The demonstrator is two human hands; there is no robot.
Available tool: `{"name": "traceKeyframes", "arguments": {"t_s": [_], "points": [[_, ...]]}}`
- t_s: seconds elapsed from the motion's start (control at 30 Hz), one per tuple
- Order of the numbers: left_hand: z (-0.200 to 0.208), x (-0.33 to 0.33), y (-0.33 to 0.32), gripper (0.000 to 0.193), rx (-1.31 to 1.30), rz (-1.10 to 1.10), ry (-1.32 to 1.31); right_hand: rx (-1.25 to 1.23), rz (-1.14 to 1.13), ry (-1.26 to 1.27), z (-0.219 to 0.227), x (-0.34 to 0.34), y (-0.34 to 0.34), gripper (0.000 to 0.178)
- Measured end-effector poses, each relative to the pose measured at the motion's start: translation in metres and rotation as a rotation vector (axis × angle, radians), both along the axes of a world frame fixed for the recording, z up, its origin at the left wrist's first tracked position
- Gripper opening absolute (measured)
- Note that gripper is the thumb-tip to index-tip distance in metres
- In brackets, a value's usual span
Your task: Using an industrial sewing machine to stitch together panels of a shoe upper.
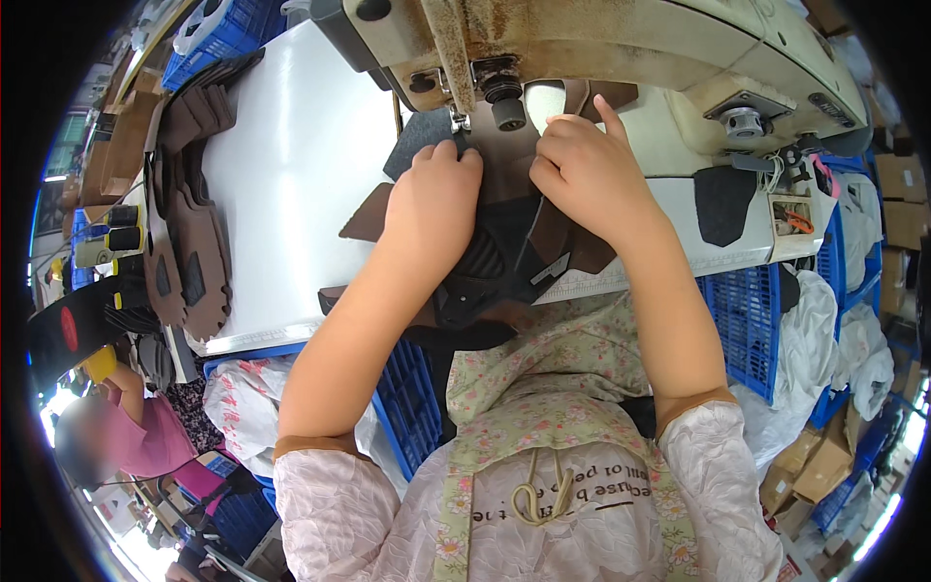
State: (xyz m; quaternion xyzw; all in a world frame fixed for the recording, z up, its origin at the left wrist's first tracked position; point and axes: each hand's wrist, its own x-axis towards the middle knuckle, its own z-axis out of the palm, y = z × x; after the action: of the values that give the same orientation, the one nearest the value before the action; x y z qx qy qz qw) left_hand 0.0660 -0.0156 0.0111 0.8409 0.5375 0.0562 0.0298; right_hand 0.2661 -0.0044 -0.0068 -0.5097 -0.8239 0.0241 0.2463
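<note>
A brown-and-black leather-like workpiece (508, 160) lies under the head of an industrial sewing machine (601, 48), its dark lower part hanging over the table's front edge. My left hand (436, 199) is closed with curled fingers on the workpiece, just in front of the presser foot (460, 120). A dark grey flat piece (417, 143) shows beyond these fingers. To the right of the needle area, my right hand (587, 165) grips the brown material with curled fingers, one finger stretched upward. Its fingertips are partly hidden.
Brown cut pieces (199, 233) are stacked on the white table (281, 184) at the left. A black piece (724, 206) and a small tray (793, 225) lie at right. Blue crates (742, 325) flank me below the table. Another person (145, 427) is at lower left.
</note>
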Motion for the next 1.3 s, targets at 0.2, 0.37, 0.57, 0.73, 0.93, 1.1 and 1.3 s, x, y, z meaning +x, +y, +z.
{"name": "traceKeyframes", "arguments": {"t_s": [0.2, 0.37, 0.57, 0.73, 0.93, 1.1, 1.3], "points": [[0.003, -0.009, 0.006, 0.040, -0.057, -0.030, -0.052, -0.137, 0.021, -0.046, 0.014, 0.004, 0.000, 0.020], [0.008, -0.009, 0.006, 0.039, -0.061, -0.020, 0.001, -0.169, 0.105, -0.084, 0.023, 0.014, -0.018, 0.019], [0.012, -0.009, 0.005, 0.042, 0.010, -0.094, 0.157, -0.120, 0.080, -0.142, 0.016, 0.013, -0.039, 0.034], [0.008, -0.027, 0.001, 0.043, -0.006, -0.147, 0.081, -0.099, 0.054, -0.093, 0.007, 0.007, -0.044, 0.039], [0.003, -0.033, 0.000, 0.037, 0.158, -0.193, 0.064, -0.094, 0.061, -0.001, 0.003, -0.003, -0.042, 0.041], [0.009, -0.032, 0.003, 0.035, 0.048, -0.120, 0.050, -0.068, 0.040, -0.008, 0.000, -0.009, -0.040, 0.042], [0.008, -0.048, 0.011, 0.030, 0.083, -0.195, 0.096, -0.048, 0.017, -0.022, -0.001, -0.015, -0.037, 0.042]]}}
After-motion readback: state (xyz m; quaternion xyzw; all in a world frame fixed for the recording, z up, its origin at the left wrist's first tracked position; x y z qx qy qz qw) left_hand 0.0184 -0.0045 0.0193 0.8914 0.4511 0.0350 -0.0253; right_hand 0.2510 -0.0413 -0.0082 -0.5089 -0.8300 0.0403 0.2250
